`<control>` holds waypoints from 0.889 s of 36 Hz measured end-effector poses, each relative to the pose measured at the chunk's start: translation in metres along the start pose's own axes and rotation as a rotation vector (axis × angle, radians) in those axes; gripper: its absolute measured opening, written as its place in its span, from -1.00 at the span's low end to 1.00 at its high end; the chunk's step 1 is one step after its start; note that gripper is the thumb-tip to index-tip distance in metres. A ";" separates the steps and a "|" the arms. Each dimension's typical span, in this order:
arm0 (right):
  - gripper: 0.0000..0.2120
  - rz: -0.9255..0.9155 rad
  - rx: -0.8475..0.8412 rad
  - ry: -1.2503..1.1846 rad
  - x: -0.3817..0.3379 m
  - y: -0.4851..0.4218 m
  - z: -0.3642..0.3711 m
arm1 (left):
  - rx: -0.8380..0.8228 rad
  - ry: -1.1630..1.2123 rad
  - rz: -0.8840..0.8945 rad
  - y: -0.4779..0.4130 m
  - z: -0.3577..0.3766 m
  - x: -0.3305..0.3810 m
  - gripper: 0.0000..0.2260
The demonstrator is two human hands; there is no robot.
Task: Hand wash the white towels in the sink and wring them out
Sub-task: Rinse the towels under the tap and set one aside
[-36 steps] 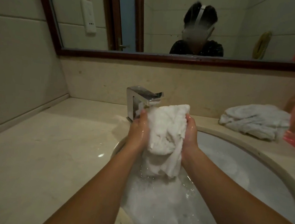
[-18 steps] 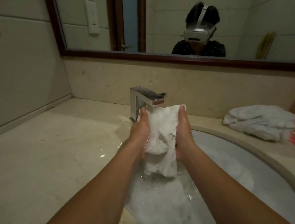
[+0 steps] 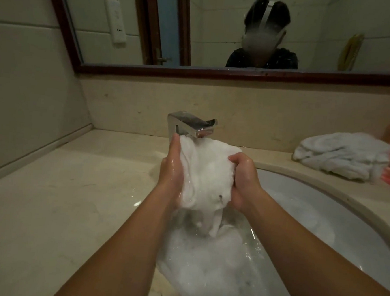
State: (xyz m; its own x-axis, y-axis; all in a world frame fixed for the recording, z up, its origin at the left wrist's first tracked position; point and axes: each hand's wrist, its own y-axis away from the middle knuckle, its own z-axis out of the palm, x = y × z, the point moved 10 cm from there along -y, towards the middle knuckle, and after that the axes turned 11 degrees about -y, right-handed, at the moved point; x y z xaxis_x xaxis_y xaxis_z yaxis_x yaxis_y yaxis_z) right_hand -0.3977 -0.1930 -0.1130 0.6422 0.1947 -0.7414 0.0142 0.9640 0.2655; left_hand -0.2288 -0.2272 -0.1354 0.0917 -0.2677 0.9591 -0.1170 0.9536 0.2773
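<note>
Dripping white towel (image 3: 207, 176), bunched, sudsy.

Both forearms (image 3: 123, 247) are bare down to the lower edge of the frame. The left hand (image 3: 172, 169) and right hand (image 3: 245, 182) glisten wet. In the mirror (image 3: 218, 73), upper centre, the person wears a dark top (image 3: 283, 60) flecked with pale specks, and a headset (image 3: 261, 37) with a white strap (image 3: 267, 13) over the crown.
</note>
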 end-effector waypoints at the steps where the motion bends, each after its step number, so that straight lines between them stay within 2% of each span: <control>1: -0.65 -0.004 -0.001 0.001 -0.001 0.000 -0.001 | -0.025 0.004 -0.016 0.001 0.004 -0.002 0.12; 5: -0.63 -0.039 0.019 0.008 -0.003 0.005 0.003 | -0.100 0.015 0.035 0.011 0.019 0.004 0.05; 8: -0.43 -0.075 0.032 0.061 0.001 0.002 0.009 | 0.015 -0.039 0.138 0.040 0.015 0.023 -0.11; 11: -0.50 -0.138 0.075 0.166 -0.003 0.007 0.011 | 0.080 -0.057 0.176 0.055 0.011 0.033 -0.26; 13: -0.42 -0.172 0.100 0.185 -0.006 0.007 0.009 | 0.110 -0.079 0.183 0.058 0.009 0.036 -0.42; 15: -0.43 -0.203 0.140 0.224 -0.009 0.008 0.009 | 0.143 -0.097 0.162 0.061 0.006 0.036 -0.47; 19: -0.52 -0.212 0.206 0.240 -0.010 0.010 0.006 | 0.207 -0.150 0.134 0.067 0.001 0.035 -0.44; 23: -0.51 -0.248 0.255 0.238 -0.013 0.007 0.000 | 0.264 -0.183 0.126 0.068 -0.002 0.036 -0.39; 28: -0.59 -0.287 0.251 0.231 -0.024 0.004 0.000 | 0.294 -0.229 0.147 0.066 -0.001 0.042 -0.39; 32: -0.45 -0.225 0.242 0.237 -0.016 0.004 0.000 | 0.266 -0.215 0.117 0.060 -0.001 0.036 -0.28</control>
State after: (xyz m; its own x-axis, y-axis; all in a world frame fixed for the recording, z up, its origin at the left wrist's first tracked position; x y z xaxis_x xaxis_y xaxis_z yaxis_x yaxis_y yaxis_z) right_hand -0.4073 -0.1925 -0.1002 0.4088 0.0476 -0.9114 0.3326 0.9222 0.1974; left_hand -0.2316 -0.1793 -0.0843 -0.1445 -0.2087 0.9672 -0.3702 0.9179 0.1427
